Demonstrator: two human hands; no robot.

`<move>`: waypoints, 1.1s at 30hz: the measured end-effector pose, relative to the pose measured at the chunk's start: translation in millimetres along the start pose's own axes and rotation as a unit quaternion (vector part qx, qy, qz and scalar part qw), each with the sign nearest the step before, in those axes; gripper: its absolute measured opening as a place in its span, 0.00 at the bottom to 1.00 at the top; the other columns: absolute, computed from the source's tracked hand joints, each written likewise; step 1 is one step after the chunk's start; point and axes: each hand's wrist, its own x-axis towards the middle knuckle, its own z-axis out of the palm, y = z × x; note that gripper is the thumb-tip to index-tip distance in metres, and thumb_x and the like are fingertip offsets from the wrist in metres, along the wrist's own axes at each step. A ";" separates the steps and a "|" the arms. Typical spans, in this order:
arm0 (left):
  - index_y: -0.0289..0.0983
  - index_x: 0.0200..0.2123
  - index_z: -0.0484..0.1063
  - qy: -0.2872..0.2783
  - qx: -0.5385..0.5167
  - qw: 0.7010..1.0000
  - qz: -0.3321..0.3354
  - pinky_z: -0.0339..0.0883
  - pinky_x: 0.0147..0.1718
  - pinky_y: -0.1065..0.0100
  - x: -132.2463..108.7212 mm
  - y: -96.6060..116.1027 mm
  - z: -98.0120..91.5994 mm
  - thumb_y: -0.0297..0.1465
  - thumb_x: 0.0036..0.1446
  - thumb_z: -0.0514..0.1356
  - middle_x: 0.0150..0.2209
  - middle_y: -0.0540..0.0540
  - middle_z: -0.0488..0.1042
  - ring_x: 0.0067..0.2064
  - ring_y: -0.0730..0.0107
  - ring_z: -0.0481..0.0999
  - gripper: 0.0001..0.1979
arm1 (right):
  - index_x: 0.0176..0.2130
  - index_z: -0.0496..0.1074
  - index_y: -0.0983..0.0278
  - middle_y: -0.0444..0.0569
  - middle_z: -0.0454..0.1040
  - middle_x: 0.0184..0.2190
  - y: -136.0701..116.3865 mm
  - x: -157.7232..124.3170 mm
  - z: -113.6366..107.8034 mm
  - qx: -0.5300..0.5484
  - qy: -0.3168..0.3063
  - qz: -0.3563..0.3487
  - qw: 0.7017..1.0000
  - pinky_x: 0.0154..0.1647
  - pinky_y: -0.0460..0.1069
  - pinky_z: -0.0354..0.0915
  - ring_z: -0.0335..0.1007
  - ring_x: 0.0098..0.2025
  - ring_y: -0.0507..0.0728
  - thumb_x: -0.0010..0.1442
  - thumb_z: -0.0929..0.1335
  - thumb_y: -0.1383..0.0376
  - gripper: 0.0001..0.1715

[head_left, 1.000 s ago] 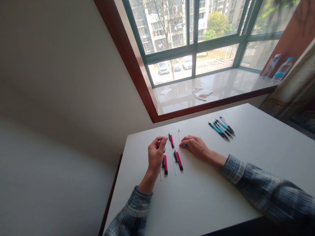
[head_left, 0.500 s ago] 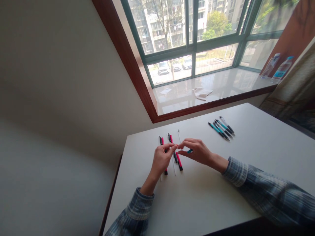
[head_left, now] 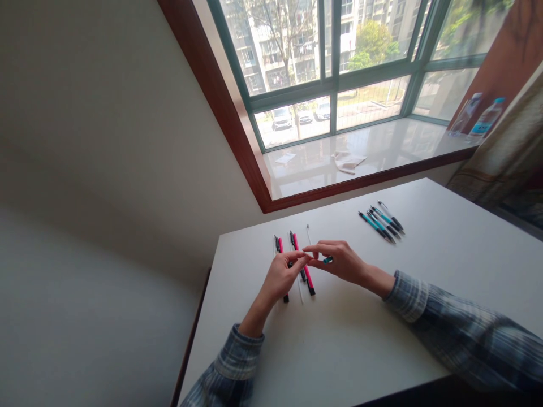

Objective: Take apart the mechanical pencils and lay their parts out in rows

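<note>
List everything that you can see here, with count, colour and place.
table: one, white, below the window
pink pens: about four, pink and black, on the table under the hands
refills: at least two, thin, white, among the pink pens
teal pens: about five, teal and black, grouped at the table's far right
window: one, green frame, behind the table
sill: one, pale, glossy
cloth: one, white, on the sill
bottles: two, clear with blue labels, at the sill's right end
teal piece: one, small, in the right hand
left hand: plaid sleeve, fingertips meeting the right hand's
right hand: plaid sleeve, above the pink pens
</note>
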 end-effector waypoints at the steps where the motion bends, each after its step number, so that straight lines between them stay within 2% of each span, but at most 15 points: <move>1: 0.34 0.43 0.84 -0.007 0.008 1.000 -0.001 0.70 0.39 0.64 -0.7 0.8 -0.8 0.44 0.62 0.61 0.32 0.44 0.81 0.37 0.60 0.78 0.20 | 0.52 0.78 0.60 0.45 0.80 0.33 0.4 -0.3 -0.1 0.007 -0.007 0.002 1.000 0.32 0.46 0.70 0.73 0.28 0.50 0.69 0.70 0.56 0.16; 4: 0.33 0.42 0.84 -0.012 0.024 1.000 -0.004 0.67 0.33 0.66 -2.6 2.1 -2.4 0.47 0.61 0.61 0.26 0.46 0.77 0.32 0.62 0.74 0.23 | 0.51 0.79 0.59 0.46 0.81 0.34 0.2 -0.8 -0.3 0.028 -0.020 0.009 0.999 0.34 0.46 0.71 0.75 0.31 0.51 0.69 0.70 0.56 0.15; 9: 0.34 0.47 0.83 0.002 0.035 0.999 -0.012 0.64 0.31 0.67 -3.6 4.1 -4.0 0.49 0.61 0.61 0.27 0.46 0.76 0.30 0.66 0.71 0.25 | 0.47 0.79 0.59 0.45 0.81 0.33 3.4 0.6 -4.3 0.031 0.000 0.039 0.999 0.35 0.46 0.72 0.75 0.31 0.51 0.68 0.71 0.55 0.13; 14: 0.33 0.54 0.79 0.022 0.044 0.998 -0.041 0.59 0.29 0.70 -6.9 6.2 -5.6 0.48 0.61 0.60 0.23 0.52 0.67 0.26 0.71 0.64 0.28 | 0.46 0.81 0.59 0.46 0.81 0.33 31.0 6.2 -11.5 -0.056 0.030 0.110 0.992 0.39 0.48 0.71 0.77 0.32 0.54 0.64 0.74 0.55 0.13; 18: 0.34 0.53 0.79 0.024 0.036 0.998 -0.045 0.53 0.26 0.70 -13.2 8.1 -1.3 0.48 0.61 0.61 0.20 0.56 0.59 0.23 0.74 0.57 0.27 | 0.44 0.82 0.57 0.46 0.84 0.36 56.0 14.0 -12.6 -0.131 -0.021 0.184 0.974 0.41 0.49 0.69 0.79 0.35 0.56 0.62 0.75 0.59 0.10; 21: 0.34 0.52 0.80 0.023 0.034 0.998 -0.043 0.50 0.25 0.70 -17.0 11.6 2.7 0.47 0.61 0.61 0.20 0.57 0.57 0.22 0.74 0.54 0.25 | 0.46 0.83 0.56 0.46 0.84 0.36 64.1 19.5 -9.3 -0.146 -0.050 0.214 0.965 0.43 0.50 0.69 0.80 0.37 0.58 0.62 0.75 0.57 0.12; 25: 0.34 0.52 0.79 0.026 0.029 0.998 -0.039 0.52 0.26 0.70 -18.8 15.2 4.0 0.46 0.61 0.61 0.20 0.57 0.56 0.23 0.73 0.55 0.25 | 0.51 0.81 0.56 0.47 0.84 0.38 64.4 20.1 -6.2 -0.147 -0.049 0.220 0.963 0.44 0.50 0.69 0.80 0.40 0.58 0.61 0.75 0.56 0.19; 29: 0.34 0.54 0.78 0.035 0.022 0.998 -0.038 0.53 0.27 0.70 -18.9 14.3 3.4 0.45 0.62 0.61 0.20 0.57 0.55 0.24 0.73 0.55 0.24 | 0.44 0.83 0.57 0.48 0.83 0.37 60.8 12.9 -8.2 -0.149 -0.042 0.199 0.968 0.41 0.49 0.67 0.78 0.37 0.56 0.65 0.72 0.57 0.11; 33: 0.34 0.54 0.78 0.039 0.017 0.998 -0.039 0.52 0.27 0.70 -18.3 13.5 3.8 0.44 0.62 0.61 0.21 0.57 0.54 0.24 0.74 0.54 0.24 | 0.41 0.83 0.58 0.48 0.82 0.38 54.1 9.1 -9.6 -0.166 -0.056 0.186 0.967 0.37 0.47 0.64 0.76 0.35 0.55 0.68 0.69 0.59 0.11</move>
